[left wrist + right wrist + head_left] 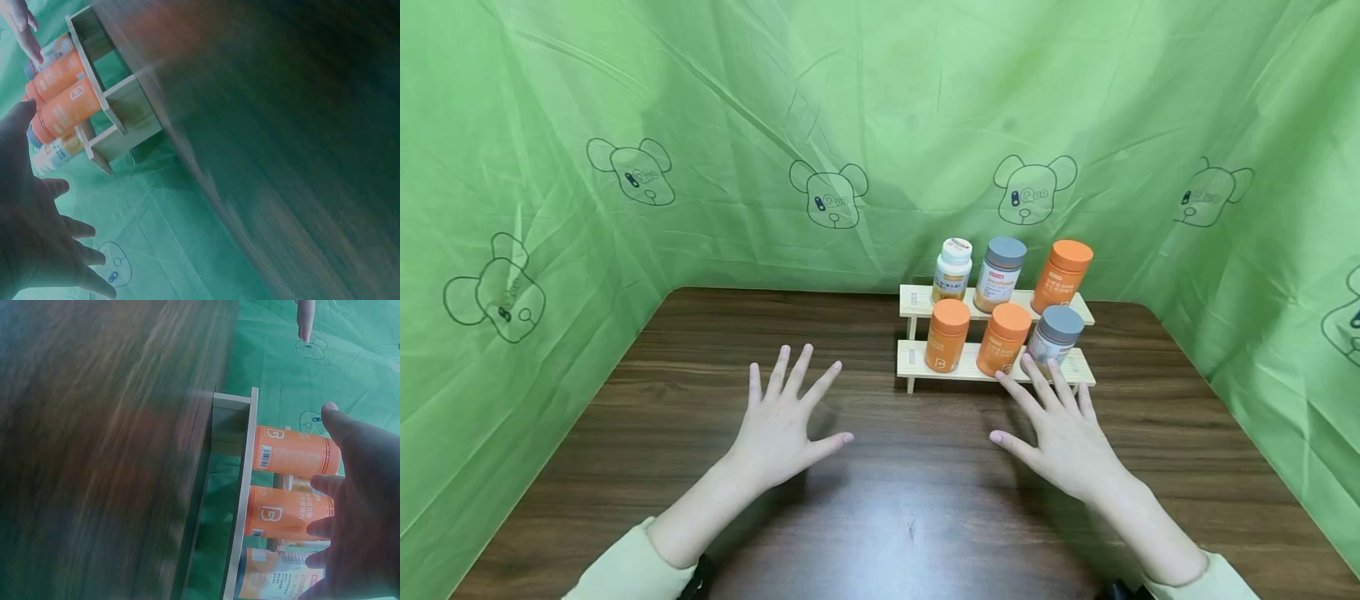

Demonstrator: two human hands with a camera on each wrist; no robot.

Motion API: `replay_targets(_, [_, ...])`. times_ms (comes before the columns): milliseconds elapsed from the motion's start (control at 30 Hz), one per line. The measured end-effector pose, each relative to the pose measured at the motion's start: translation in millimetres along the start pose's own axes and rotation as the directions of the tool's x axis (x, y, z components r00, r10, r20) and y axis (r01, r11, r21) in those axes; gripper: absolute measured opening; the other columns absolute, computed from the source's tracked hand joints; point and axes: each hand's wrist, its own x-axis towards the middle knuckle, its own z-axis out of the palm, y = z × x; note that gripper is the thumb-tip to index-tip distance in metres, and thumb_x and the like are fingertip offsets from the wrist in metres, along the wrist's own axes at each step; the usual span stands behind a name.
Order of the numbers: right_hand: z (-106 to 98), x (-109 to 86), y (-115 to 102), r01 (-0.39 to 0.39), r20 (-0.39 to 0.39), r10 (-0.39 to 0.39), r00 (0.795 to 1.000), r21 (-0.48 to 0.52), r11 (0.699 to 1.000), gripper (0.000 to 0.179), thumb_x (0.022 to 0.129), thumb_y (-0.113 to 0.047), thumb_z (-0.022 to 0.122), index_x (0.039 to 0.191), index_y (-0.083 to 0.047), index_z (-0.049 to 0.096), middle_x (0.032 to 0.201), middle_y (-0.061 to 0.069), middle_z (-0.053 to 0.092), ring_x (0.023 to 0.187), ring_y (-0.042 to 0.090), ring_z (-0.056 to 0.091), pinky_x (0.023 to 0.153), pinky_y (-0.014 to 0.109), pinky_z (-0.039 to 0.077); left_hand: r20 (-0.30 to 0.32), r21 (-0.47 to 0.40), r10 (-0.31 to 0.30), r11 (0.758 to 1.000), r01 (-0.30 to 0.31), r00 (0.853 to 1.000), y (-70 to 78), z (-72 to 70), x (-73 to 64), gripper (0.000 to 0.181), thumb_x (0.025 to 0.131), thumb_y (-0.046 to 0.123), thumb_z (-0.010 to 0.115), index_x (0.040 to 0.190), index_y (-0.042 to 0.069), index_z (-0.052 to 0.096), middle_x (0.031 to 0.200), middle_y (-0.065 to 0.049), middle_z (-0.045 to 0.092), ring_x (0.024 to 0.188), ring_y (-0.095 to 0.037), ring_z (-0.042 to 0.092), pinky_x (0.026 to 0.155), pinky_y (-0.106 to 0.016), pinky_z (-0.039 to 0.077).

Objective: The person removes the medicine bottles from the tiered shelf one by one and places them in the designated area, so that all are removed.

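Observation:
My left hand (777, 433) is spread flat above the wooden table, left of a two-tier wooden rack, holding nothing. My right hand (1070, 442) is spread too, its fingertips overlapping the front of the rack in the head view. On the rack's lower shelf (913, 358) stand two orange bottles (947, 337) (1003, 342) and a grey-lidded bottle (1056, 333), partly hidden by right fingers. The upper shelf (916, 300) carries a white-capped bottle (952, 271), another grey-lidded bottle (998, 275) and an orange bottle (1062, 275). All are upright.
A dark wood-grain table (655, 433) spreads under both hands. Green cloth (737, 83) printed with bear-head outlines hangs behind the table and along both sides, with the rack standing near the back edge.

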Motion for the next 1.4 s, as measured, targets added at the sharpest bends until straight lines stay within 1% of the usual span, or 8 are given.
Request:
replay_targets(200, [1,-0.1,2,0.006,-0.008,-0.006,1.000,-0.002,1.000,0.075,0.085,-0.063,0.054,0.149,-0.032,0.027,0.159,0.007,0.012,0.142,0.043,0.009,0.103,0.074,0.006,0.003,-0.006,0.001,1.000,-0.001,1.000,1.3,-3.0,0.7,0.089,0.076,0.079,0.046,0.150,0.040,0.014,0.159,-0.007,0.004,0.145,-0.034,-0.005,0.108,-0.067,-0.007])
replay_targets(333, [1,0.6,3,0.011,-0.012,-0.011,1.000,0.001,1.000,0.075,0.086,-0.064,0.052,0.149,-0.032,0.026,0.159,0.006,0.011,0.142,0.043,0.009,0.103,0.074,0.005,-0.017,0.003,0.007,1.000,-0.007,1.000,1.8,-3.5,1.7,0.089,0.076,0.078,0.047,0.150,0.039,0.017,0.159,-0.009,0.006,0.145,-0.034,-0.004,0.107,-0.068,-0.004])
replay_targets(433, [1,1.4,4,0.016,-0.023,-0.016,1.000,-0.008,1.000,0.076,0.085,-0.064,0.052,0.149,-0.033,0.026,0.159,0.006,0.012,0.142,0.043,0.010,0.103,0.074,0.007,-0.030,0.011,0.010,1.000,-0.010,1.000,2.1,-3.5,2.9,0.089,0.077,0.078,0.048,0.150,0.039,0.016,0.159,-0.009,0.008,0.144,-0.034,-0.004,0.107,-0.069,-0.002])
replay_targets(600, [0,2.4,5,0.018,-0.037,-0.019,0.999,-0.019,1.000,0.076,0.084,-0.065,0.053,0.149,-0.034,0.026,0.158,0.005,0.014,0.142,0.042,0.012,0.101,0.075,0.012,-0.029,0.026,0.010,1.000,-0.009,1.000,2.6,-6.5,5.3,0.088,0.077,0.080,0.044,0.150,0.041,0.012,0.159,-0.008,0.006,0.144,-0.034,-0.005,0.107,-0.069,-0.003])
replay_targets(800, [-5,2.7,4,0.019,-0.044,-0.019,0.999,0.004,1.000,0.076,0.085,-0.062,0.055,0.149,-0.033,0.025,0.159,0.003,0.013,0.143,0.039,0.009,0.104,0.073,0.007,-0.042,0.018,0.008,1.000,-0.007,0.999,3.0,-12.4,8.7,0.088,0.077,0.080,0.045,0.149,0.042,0.012,0.159,-0.008,0.006,0.145,-0.034,-0.005,0.108,-0.067,-0.006])
replay_targets(1067, [-18,2.6,7,0.028,-0.070,-0.026,0.997,0.023,0.999,0.078,0.085,-0.058,0.059,0.149,-0.032,0.025,0.159,0.001,0.010,0.144,0.038,0.004,0.107,0.069,-0.001,-0.074,0.024,0.016,1.000,-0.014,0.997,3.3,-23.0,15.3,0.088,0.077,0.081,0.042,0.149,0.042,0.011,0.158,-0.009,0.010,0.145,-0.033,-0.006,0.109,-0.067,-0.004])
replay_targets(1233, [-29,3.4,14,0.033,-0.098,-0.029,0.995,0.038,0.999,0.077,0.084,-0.055,0.062,0.149,-0.030,0.028,0.159,0.003,0.010,0.144,0.037,0.002,0.108,0.067,-0.006,-0.092,0.025,0.025,0.999,-0.023,0.995,3.2,-30.3,21.2,0.088,0.077,0.080,0.044,0.150,0.041,0.011,0.158,-0.009,0.010,0.145,-0.032,-0.006,0.109,-0.067,-0.004])
replay_targets(1400, [-37,5.2,28,0.063,-0.140,-0.055,0.989,0.058,0.996,0.074,0.084,-0.049,0.065,0.147,-0.030,0.031,0.159,0.005,0.012,0.145,0.036,0.001,0.108,0.067,-0.007,-0.113,0.033,0.048,0.998,-0.044,0.992,3.4,-37.9,30.6,0.089,0.078,0.077,0.047,0.150,0.041,0.010,0.159,-0.009,0.008,0.145,-0.032,-0.006,0.109,-0.065,-0.006])
